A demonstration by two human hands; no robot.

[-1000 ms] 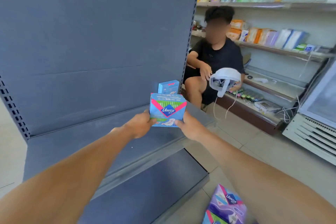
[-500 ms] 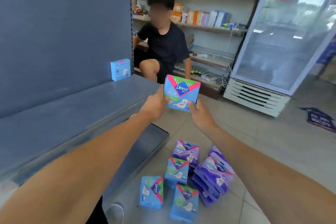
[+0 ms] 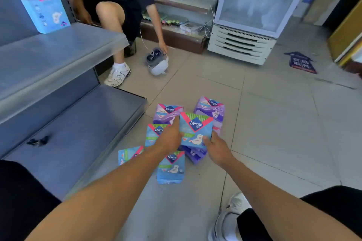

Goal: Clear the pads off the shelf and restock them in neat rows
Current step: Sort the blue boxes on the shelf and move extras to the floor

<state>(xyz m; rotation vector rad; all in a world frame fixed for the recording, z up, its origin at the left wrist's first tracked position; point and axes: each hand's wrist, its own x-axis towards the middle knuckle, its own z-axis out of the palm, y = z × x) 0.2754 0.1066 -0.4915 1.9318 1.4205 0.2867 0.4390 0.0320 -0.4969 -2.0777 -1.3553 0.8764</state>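
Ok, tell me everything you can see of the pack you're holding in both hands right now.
The held pack is a flat, soft-looking light blue packet with a pink chevron, a green-striped top band, a dark blue diamond reading Libresse, and a pad drawing near the bottom. It faces the camera, upright, slightly tilted. The left hand grips its left edge, the right hand its lower right corner. It is above the pile of packs on the floor; whether it touches them is unclear.

Both hands, left hand and right hand, carried the blue Libresse pack off the shelf and down over the floor pile. Bystander's white headset dropped from lap to floor tiles.
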